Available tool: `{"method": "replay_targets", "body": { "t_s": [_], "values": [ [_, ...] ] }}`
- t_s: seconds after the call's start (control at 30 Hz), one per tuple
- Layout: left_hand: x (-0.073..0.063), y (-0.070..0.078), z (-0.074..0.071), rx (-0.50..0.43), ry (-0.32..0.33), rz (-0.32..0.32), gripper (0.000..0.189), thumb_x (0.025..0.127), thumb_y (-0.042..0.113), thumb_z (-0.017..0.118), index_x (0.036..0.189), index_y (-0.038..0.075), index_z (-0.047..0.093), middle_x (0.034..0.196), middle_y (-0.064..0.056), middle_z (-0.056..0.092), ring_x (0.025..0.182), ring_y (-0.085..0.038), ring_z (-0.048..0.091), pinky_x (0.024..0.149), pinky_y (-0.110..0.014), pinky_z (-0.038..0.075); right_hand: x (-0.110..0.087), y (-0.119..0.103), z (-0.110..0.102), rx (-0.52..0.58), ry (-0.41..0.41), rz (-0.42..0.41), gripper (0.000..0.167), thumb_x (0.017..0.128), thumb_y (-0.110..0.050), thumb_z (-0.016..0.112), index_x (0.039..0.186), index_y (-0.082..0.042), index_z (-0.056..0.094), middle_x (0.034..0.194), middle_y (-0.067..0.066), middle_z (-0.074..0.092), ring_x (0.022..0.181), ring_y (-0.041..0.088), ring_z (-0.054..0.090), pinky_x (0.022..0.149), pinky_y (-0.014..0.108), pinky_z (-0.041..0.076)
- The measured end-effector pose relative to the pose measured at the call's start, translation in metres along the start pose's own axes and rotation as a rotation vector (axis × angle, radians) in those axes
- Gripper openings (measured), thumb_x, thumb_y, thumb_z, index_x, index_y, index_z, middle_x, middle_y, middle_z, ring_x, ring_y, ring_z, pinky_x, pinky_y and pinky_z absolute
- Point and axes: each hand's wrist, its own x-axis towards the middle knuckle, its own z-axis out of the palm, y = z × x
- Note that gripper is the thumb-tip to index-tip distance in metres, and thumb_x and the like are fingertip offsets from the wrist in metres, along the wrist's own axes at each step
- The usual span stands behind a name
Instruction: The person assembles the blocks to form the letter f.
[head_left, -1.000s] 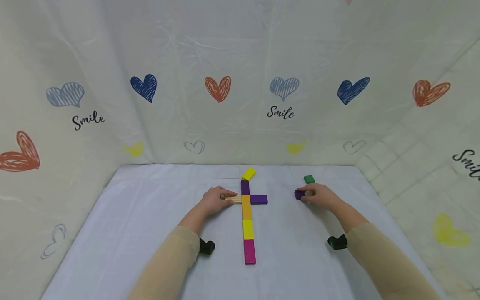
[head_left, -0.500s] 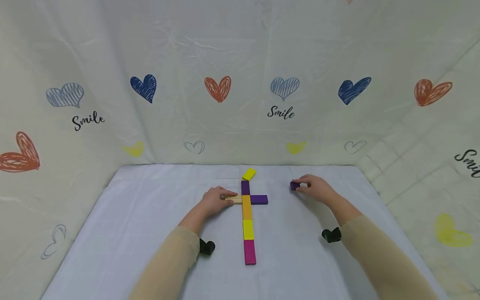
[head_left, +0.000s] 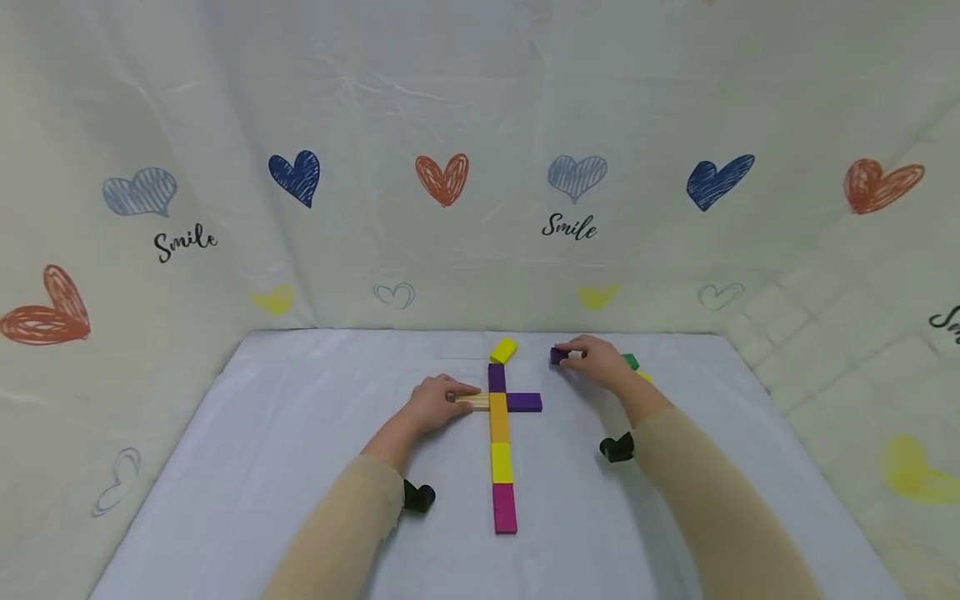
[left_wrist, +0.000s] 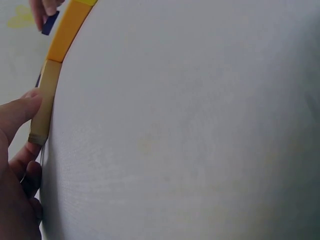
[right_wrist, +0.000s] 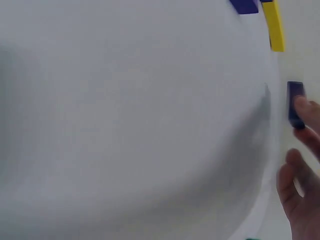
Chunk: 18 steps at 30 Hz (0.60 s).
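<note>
My left hand [head_left: 433,403] pinches a plain wooden block [head_left: 476,402] between thumb and fingers; its inner end meets an orange block [head_left: 499,418]. In the left wrist view the thumb lies along the wooden block's [left_wrist: 48,97] side. From the orange block a line runs toward me through a yellow block [head_left: 502,463] to a magenta block [head_left: 505,508]. One purple block [head_left: 497,377] lies beyond the orange one, another purple block [head_left: 524,402] to its right. A tilted yellow block [head_left: 504,350] sits behind. My right hand [head_left: 602,363] holds a dark purple block [head_left: 558,356] above the table.
A green block [head_left: 631,361] and part of a yellow block [head_left: 644,377] show behind the right wrist. White cloth [head_left: 315,417] covers the table, and a heart-printed sheet [head_left: 495,275] rises at its back edge. Dark wrist cameras sit at both sleeves.
The right hand has lifted the dark purple block from beside the green block and carried it left and back. The left hand stays on the wooden block. The head view has shifted slightly.
</note>
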Motion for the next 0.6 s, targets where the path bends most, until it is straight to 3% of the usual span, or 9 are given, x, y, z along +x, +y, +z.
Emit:
{"method": "replay_targets", "body": {
  "t_s": [0.37,0.6],
  "values": [
    [-0.002,0.001,-0.001,0.005,0.005,0.014,0.028,0.093,0.04,0.068,0.12,0.045,0.07,0.125,0.001,0.058,0.113,-0.025,0.046,0.097,-0.048,0.041,0.032,-0.023,0.011,0.086,-0.022,0.117,0.041,0.098,-0.027,0.064,0.138,-0.02,0.061,0.141,0.016,0.052,0.13,0.037,0.045,0.109,0.054,0.034],
    [-0.001,0.0,-0.001,0.019,0.007,0.017,0.028,0.094,0.039,0.067,0.121,0.045,0.069,0.125,0.002,0.058,0.114,-0.024,0.045,0.097,-0.047,0.041,0.045,-0.034,0.021,0.066,-0.011,0.115,0.041,0.098,-0.023,0.063,0.138,-0.014,0.06,0.143,0.018,0.051,0.133,0.038,0.042,0.112,0.053,0.031]
  ]
}}
